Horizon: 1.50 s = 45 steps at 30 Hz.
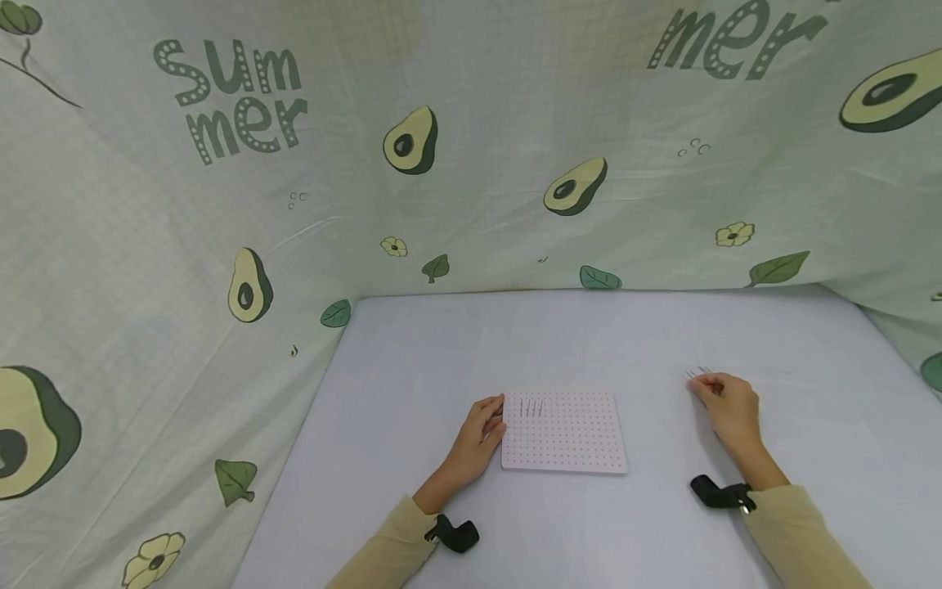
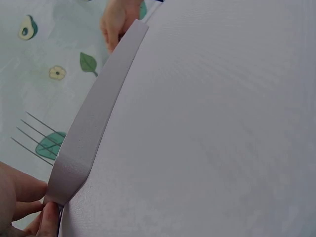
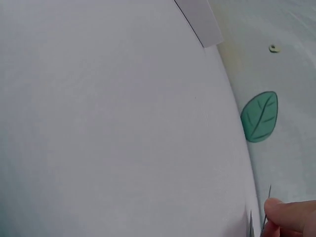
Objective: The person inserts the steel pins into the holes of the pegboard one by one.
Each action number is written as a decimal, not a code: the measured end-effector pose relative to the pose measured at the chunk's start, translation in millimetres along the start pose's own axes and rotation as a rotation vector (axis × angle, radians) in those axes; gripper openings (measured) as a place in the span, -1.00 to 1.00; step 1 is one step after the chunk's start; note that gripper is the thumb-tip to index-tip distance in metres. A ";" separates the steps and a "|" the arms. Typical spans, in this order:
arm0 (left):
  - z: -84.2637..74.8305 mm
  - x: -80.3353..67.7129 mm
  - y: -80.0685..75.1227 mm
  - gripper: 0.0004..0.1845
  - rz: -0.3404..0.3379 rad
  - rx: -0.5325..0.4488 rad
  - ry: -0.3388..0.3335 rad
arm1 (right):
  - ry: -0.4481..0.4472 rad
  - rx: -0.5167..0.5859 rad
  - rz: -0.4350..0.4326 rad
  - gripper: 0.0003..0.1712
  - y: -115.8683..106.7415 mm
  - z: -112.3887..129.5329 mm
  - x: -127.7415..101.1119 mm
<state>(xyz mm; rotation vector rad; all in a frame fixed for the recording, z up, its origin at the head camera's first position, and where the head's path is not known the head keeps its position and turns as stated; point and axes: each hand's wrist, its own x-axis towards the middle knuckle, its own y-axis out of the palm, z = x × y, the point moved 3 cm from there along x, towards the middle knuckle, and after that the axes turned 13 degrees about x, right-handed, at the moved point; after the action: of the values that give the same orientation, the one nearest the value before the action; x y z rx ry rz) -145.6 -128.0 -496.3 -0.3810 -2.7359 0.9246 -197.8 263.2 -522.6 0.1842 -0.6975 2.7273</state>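
A white pegboard (image 1: 565, 446) with rows of small holes lies flat on the table. Several thin metal pins (image 1: 531, 407) stand in a row near its upper left corner; the left wrist view shows them side-on as slim metal pins (image 2: 42, 138). The left hand (image 1: 474, 442) grips the board's left edge, its fingers (image 2: 32, 190) at the corner in the left wrist view. Off to the right of the board, the right hand (image 1: 728, 405) pinches a thin metal pin (image 3: 270, 191) between thumb and finger. More loose pins (image 1: 704, 370) are beside its fingertips.
The white table (image 1: 441, 343) spreads around the board. Behind and to the left hangs a pale cloth (image 1: 486, 98) printed with avocados and leaves. Black wrist mounts (image 1: 456, 533) sit on both forearms.
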 end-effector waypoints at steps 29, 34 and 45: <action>40.6 6.3 15.5 -0.45 0.020 0.037 -0.021 | -0.172 0.136 -0.010 -0.76 19.6 48.8 -8.0; 41.2 7.1 16.1 -0.45 0.017 0.046 -0.019 | -0.181 0.158 -0.032 -0.81 23.3 55.1 -8.9; 41.3 7.0 16.7 -0.45 0.020 0.034 -0.042 | -0.210 0.192 0.069 -0.80 37.9 65.9 -14.7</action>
<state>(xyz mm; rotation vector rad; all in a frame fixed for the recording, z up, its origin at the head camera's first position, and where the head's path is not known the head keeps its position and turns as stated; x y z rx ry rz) -161.5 -136.1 -537.7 -0.3881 -2.7552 0.9938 -193.8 195.8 -485.0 0.5058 -0.5014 2.8677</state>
